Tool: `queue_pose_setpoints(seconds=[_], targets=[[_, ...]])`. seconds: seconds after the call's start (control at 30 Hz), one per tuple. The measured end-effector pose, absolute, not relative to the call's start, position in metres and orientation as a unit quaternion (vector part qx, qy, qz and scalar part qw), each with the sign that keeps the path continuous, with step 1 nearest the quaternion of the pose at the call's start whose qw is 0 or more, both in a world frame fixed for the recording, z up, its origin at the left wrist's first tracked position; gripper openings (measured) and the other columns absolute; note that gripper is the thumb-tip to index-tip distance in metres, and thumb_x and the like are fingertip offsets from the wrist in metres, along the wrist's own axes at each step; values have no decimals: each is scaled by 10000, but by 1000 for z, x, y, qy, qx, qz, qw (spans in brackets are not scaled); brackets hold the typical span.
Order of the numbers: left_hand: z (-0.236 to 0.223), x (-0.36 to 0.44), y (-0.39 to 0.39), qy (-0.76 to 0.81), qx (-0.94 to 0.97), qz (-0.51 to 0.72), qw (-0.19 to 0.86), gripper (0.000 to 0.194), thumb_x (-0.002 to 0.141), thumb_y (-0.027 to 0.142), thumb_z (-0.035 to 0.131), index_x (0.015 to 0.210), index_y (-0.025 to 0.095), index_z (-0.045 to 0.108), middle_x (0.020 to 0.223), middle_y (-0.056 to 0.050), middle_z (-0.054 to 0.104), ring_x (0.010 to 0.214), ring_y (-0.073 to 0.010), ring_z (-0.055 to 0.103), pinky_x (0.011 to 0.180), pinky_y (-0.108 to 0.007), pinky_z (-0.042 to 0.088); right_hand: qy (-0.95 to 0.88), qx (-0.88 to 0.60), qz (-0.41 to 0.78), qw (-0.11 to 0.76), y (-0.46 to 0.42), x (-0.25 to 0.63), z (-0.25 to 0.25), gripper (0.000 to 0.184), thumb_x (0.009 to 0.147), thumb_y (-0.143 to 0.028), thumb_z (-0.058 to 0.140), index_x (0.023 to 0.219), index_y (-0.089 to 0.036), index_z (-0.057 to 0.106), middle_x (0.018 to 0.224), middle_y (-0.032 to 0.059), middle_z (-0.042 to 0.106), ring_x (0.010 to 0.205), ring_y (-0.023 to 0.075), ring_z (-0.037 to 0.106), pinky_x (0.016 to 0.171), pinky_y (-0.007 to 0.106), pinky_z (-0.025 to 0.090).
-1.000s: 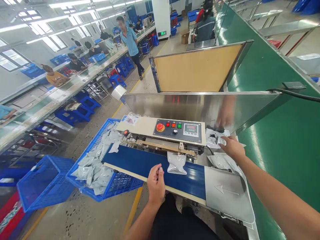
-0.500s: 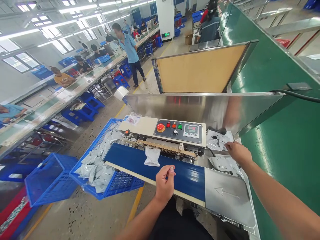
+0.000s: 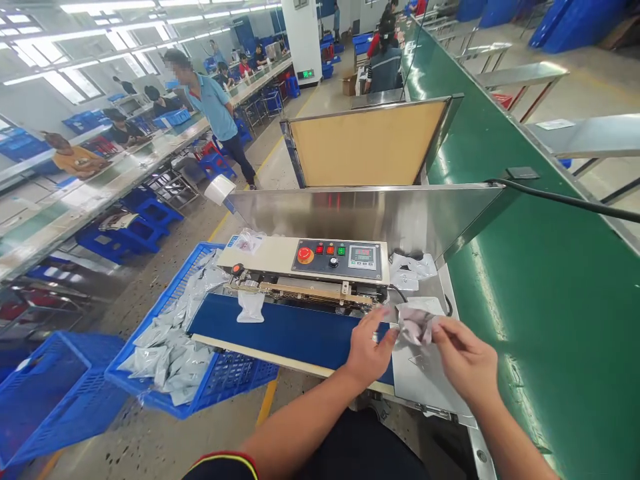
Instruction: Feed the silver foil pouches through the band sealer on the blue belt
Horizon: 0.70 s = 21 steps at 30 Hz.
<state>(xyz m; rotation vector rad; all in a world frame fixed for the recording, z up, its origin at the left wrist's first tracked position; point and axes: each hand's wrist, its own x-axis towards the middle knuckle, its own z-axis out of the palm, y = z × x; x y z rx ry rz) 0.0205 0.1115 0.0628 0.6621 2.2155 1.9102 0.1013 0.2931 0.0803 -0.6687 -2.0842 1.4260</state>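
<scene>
Both hands hold one silvery plastic pouch (image 3: 414,325) over the steel infeed plate (image 3: 425,383) of a band sealer. My left hand (image 3: 367,350) pinches the pouch's left edge, and my right hand (image 3: 463,360) grips its right edge. Another pouch (image 3: 251,307) rides the sealer's blue belt (image 3: 285,333) near its left end, its top in the sealing slot. More pouches (image 3: 413,270) lie piled behind the plate, right of the control panel (image 3: 337,257).
A blue crate (image 3: 235,377) of sealed pouches sits under the belt's left end, another blue crate (image 3: 55,393) beside it on the floor. A green conveyor (image 3: 540,300) runs along the right. A steel guard (image 3: 360,210) stands behind the sealer. People work at benches on the left.
My right hand took a pouch from the pile and brought it forward; my left hand moved right to meet it. The pouch on the belt travelled left.
</scene>
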Motion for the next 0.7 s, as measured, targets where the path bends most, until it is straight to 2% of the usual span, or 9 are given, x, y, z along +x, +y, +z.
queue_pose_setpoints(seconds=[0.1,0.27,0.33,0.37,0.43,0.5,0.53,0.6,0.7], targets=[[71,25,116,705,223,660,132,417,1090,492,559,1114,219,874,1163,-129,862,1117,-291,802,1073,-420,609,-747,-282,554,237,270,112,83,490,826,-723,787,875,-238,827,899,101,811,811,263,734,771,384,626],[72,43,105,680,229,670,192,454,1068,529,565,1180,204,861,1151,-131,848,1067,-295,777,1024,-396,592,-699,-352,600,166,255,126,75,618,741,-810,822,879,-207,823,684,73,750,619,223,677,626,349,600],[62,45,104,693,204,664,191,471,1049,571,574,1040,202,866,1018,-115,837,974,-277,757,949,-369,588,-674,-367,626,139,254,129,70,641,699,-805,854,882,-192,819,698,80,760,629,218,679,625,338,598],[55,44,105,703,177,662,193,514,1038,609,571,901,196,844,887,-97,804,864,-252,726,864,-347,580,-656,-379,640,128,254,129,67,638,682,-788,873,882,-185,814,698,80,760,625,209,673,617,327,591],[40,37,110,706,104,664,223,629,972,714,608,629,194,693,611,-27,619,617,-174,558,647,-298,491,-613,-412,666,107,257,127,60,604,650,-728,914,848,-170,792,652,66,732,575,176,630,559,291,549],[27,27,115,675,3,680,285,687,828,787,735,518,207,538,493,41,420,506,-110,374,534,-269,366,-569,-448,684,87,261,123,53,551,617,-652,947,794,-167,753,584,38,682,514,141,569,486,255,481],[22,22,117,651,-46,688,317,688,759,786,798,511,210,516,480,58,387,488,-97,346,519,-263,348,-550,-463,691,79,264,120,49,527,599,-613,959,774,-170,734,563,27,664,497,131,550,465,243,458],[17,13,121,607,-104,699,364,624,690,720,882,545,196,575,492,50,455,487,-102,412,533,-268,402,-520,-483,700,80,267,114,43,490,573,-546,968,763,-177,707,563,20,662,493,126,547,449,232,450],[14,6,122,588,-120,708,373,463,702,578,910,656,160,714,594,-10,628,563,-139,560,609,-292,504,-502,-488,709,85,268,102,38,459,569,-490,959,776,-181,691,587,25,679,495,130,562,442,233,463]])
